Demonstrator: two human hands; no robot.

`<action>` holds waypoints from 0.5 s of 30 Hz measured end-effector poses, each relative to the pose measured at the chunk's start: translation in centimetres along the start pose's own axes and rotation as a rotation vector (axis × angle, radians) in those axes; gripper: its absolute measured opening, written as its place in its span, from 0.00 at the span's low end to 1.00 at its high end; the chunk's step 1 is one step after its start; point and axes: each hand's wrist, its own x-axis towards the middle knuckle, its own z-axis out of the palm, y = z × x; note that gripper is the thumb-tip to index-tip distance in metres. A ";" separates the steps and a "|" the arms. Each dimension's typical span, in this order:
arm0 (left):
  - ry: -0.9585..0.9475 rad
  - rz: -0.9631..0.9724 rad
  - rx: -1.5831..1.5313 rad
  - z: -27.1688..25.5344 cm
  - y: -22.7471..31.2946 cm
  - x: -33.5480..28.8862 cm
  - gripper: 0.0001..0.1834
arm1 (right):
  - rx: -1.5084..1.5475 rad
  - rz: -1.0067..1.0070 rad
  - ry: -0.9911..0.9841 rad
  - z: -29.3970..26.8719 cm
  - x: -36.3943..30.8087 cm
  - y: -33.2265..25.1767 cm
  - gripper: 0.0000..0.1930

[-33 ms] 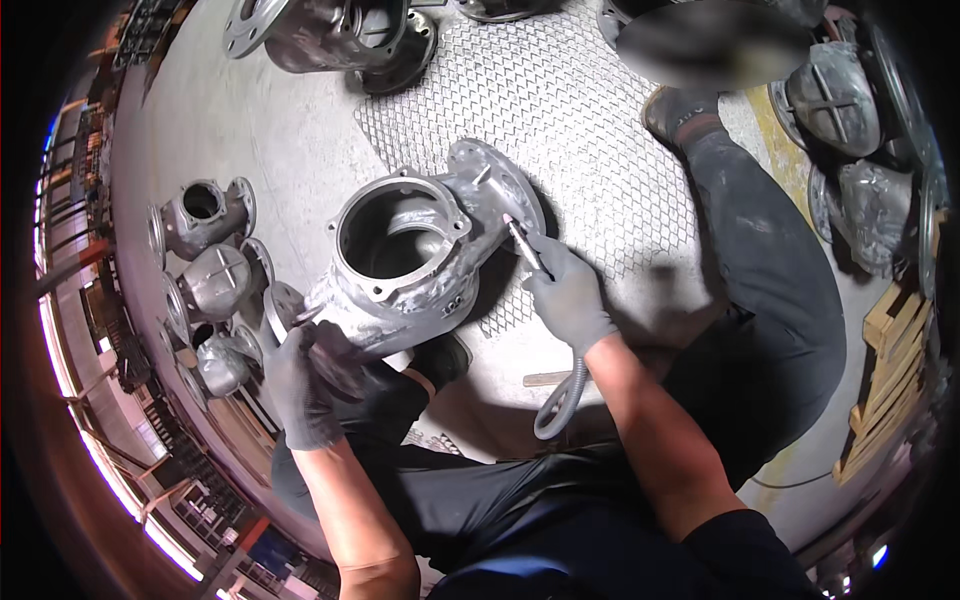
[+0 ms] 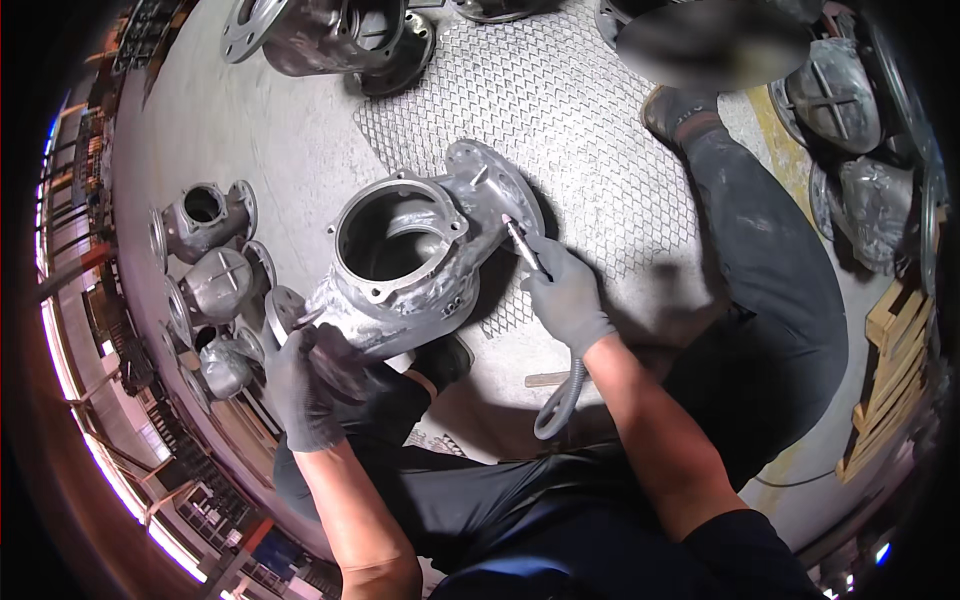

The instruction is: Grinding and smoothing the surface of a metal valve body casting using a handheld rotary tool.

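Observation:
A grey metal valve body point(image 2: 415, 312), with a round flanged opening facing up, lies tilted in front of me. My left hand point(image 2: 302, 392), in a grey glove, is closed round the rim of its near-left flange point(image 2: 284, 312). In my gloved right hand point(image 2: 568, 298) I grip a slim, pen-shaped air grinder point(image 2: 522, 242). Its tip is at the neck beside the far-right flange point(image 2: 515, 190); whether it touches the metal I cannot tell. A grey ribbed hose point(image 2: 562, 412) loops down below that hand.
Several similar castings point(image 2: 222, 282) stand at the left, more point(image 2: 835, 95) at the far right. Another large casting point(image 2: 325, 35) sits at the far edge. Metal mesh point(image 2: 600, 150) covers the floor ahead. A wooden pallet point(image 2: 885, 370) lies right of my leg, and a small wood strip point(image 2: 545, 380) below the valve body.

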 end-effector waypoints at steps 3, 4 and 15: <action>-0.048 -0.016 -0.036 -2.6 -2.1 2.7 0.36 | 0.065 -0.094 0.011 0.7 0.1 -1.2 0.25; -0.074 -0.053 -0.033 -2.6 -2.1 2.9 0.35 | 0.068 -0.090 0.015 0.8 -0.2 -1.2 0.25; -0.072 -0.048 -0.071 -1.8 -1.4 1.6 0.32 | -0.010 -0.066 0.066 2.5 0.0 0.7 0.28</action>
